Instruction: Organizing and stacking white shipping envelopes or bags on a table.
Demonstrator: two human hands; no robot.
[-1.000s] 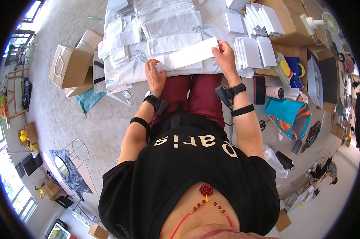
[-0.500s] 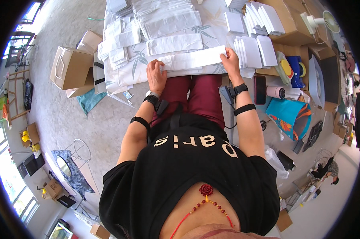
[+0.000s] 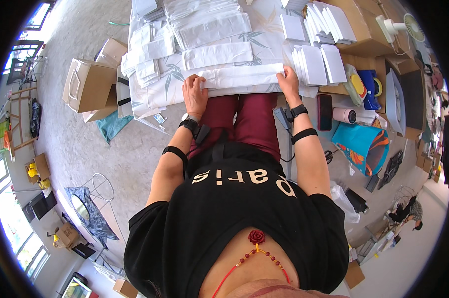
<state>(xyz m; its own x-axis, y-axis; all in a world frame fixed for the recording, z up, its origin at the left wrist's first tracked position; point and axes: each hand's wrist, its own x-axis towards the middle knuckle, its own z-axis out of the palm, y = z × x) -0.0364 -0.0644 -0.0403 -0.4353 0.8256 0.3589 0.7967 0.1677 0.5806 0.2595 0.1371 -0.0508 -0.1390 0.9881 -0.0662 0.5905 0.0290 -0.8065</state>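
A long white sheet point(image 3: 242, 75), thin and creased lengthwise, stretches across the near edge of the table. I cannot make out whether it is paper, cloth or plastic film. At its left end my left hand point(image 3: 194, 94) has its fingers curled over the sheet. My right hand point(image 3: 288, 84) pinches the right end between thumb and fingers. Just beyond lies a similar flat white strip point(image 3: 218, 55), with a wider stack of white strips point(image 3: 214, 31) behind it. Shorter white folded pieces point(image 3: 147, 70) are piled to the left.
Bundles of folded white cards or packets point(image 3: 309, 65) stand right of my right hand. Farther right are a phone point(image 3: 324, 112), a pink cup point(image 3: 343, 115), a blue bag point(image 3: 361, 146) and a small fan point(image 3: 400, 26). A cardboard box point(image 3: 88, 84) stands left of the patterned tablecloth point(image 3: 172, 74).
The sheet's right end has come down a little, and more of its width shows with a lengthwise crease. My right hand has shifted slightly down; my left hand is almost unmoved.
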